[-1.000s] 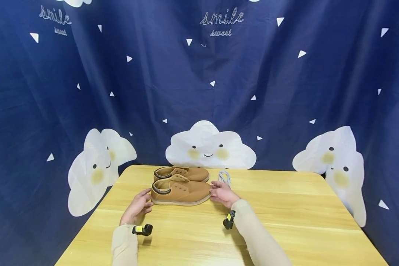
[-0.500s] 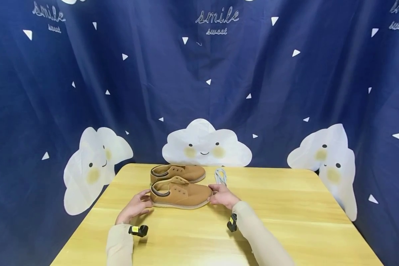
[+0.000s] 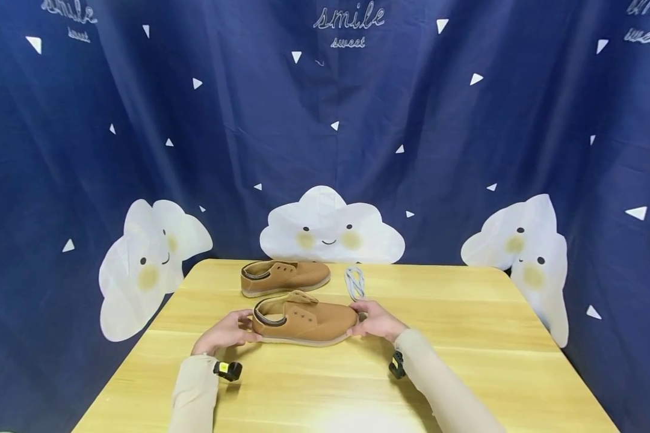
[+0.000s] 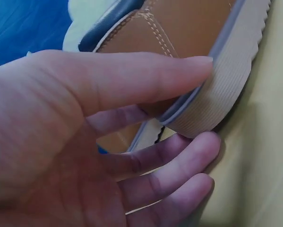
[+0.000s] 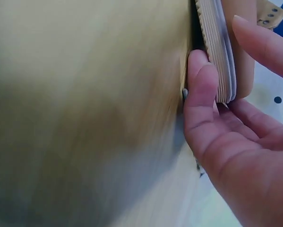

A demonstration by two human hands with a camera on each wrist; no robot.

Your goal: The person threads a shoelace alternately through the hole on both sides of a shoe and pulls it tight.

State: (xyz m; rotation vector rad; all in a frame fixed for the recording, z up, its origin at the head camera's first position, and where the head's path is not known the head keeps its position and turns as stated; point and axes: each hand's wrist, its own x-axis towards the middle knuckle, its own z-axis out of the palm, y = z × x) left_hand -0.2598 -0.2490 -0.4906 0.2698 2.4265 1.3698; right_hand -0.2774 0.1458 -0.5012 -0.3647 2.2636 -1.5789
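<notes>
Between my two hands is a tan lace-up shoe (image 3: 322, 322) with no lace in its eyelets, its toe pointing right. My left hand (image 3: 230, 331) holds the heel; in the left wrist view the thumb lies along the side above the ribbed pale sole (image 4: 221, 85), with fingers behind and below. At the other end my right hand (image 3: 378, 320) grips the toe. The right wrist view has fingertips (image 5: 205, 80) under the sole's edge and the thumb along the upper. A matching shoe (image 3: 287, 276) stands behind, also unlaced.
A looped bundle of light grey shoelaces (image 3: 354, 281) lies on the wooden table (image 3: 466, 337), behind my right hand. A dark blue curtain (image 3: 227, 120) with clouds hangs along the table's back and sides.
The nearer shoe has come toward me and slightly right, widening its gap from the other shoe. Both hands have moved with it, closing on heel and toe. The head view has shifted slightly.
</notes>
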